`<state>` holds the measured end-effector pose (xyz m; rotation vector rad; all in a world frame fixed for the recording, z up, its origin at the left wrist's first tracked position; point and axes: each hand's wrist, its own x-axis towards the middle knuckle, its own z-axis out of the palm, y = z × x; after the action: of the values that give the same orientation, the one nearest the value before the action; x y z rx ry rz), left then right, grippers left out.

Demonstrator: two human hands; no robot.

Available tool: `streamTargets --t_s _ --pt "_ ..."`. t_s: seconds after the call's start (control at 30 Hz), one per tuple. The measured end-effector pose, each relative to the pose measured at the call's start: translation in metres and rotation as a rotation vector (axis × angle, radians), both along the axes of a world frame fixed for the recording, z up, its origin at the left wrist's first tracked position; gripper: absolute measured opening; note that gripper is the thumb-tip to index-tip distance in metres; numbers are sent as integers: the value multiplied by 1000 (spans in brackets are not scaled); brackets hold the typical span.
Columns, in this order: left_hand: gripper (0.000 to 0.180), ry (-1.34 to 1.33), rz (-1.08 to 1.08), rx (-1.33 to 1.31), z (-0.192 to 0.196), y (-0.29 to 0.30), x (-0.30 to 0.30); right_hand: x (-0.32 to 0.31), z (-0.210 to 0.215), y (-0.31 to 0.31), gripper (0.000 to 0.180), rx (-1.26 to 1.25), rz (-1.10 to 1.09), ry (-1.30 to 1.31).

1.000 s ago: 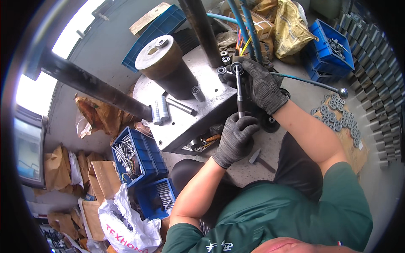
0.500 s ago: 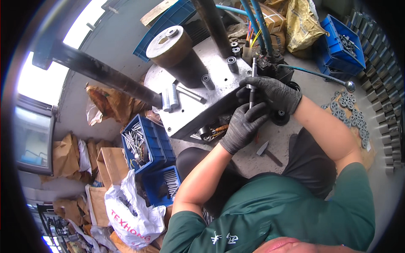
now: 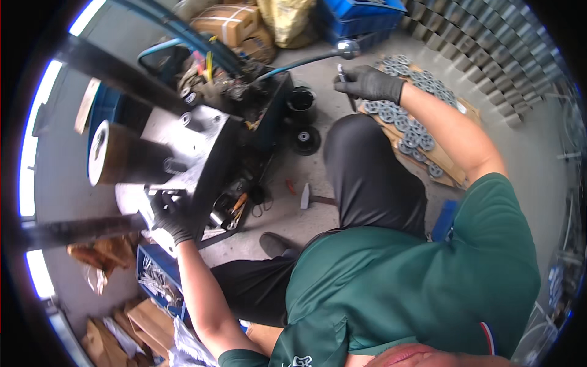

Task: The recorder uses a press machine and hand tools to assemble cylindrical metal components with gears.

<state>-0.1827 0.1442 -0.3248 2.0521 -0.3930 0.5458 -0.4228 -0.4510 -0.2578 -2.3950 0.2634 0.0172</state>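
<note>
My right hand, in a dark glove, is closed round a slim metal shaft that stands nearly upright. It is over the near side of a cardboard sheet covered with grey spoked wheels. Far to the left, my gloved left hand reaches the edge of the steel press table, beside short metal rods. Its fingers are dark and blurred there, so their grip is unclear. A thick steel cylinder and a small bearing-like part stand on the table.
A hammer lies on the floor between my legs and the table. Dark round containers stand beside the table. A lever with a ball end juts out near my right hand. A blue crate of metal pins is at lower left.
My hands were together on the shaft and have parted. The right carried it over to the wheels; the left went to the rods on the table. The view has turned right.
</note>
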Motion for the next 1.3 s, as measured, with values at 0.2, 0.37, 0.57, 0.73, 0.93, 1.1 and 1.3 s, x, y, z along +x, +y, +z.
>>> streamTargets --t_s 0.2,0.37,0.57,0.73,0.93,1.1,1.3 --pt "37 37 42 104 1 -4 10 -172 -117 -102 40 515 -725 42" --pt "34 -122 76 252 1 -5 20 -282 -197 -153 37 513 -1355 -151" --pt "30 -232 154 542 12 -5 17 -321 -254 -166 27 719 -1640 -479" --pt "33 58 203 161 14 -38 -12 -335 -270 -173 26 757 -1590 -400" --pt "34 21 237 234 32 -25 -21 -293 -265 -114 36 151 -818 -165" --pt "45 89 81 90 -15 -60 -10 -339 -279 -179 37 169 -1231 -296" --pt "32 -70 117 328 -15 -28 -2 -328 -272 -138 42 390 -950 -201"
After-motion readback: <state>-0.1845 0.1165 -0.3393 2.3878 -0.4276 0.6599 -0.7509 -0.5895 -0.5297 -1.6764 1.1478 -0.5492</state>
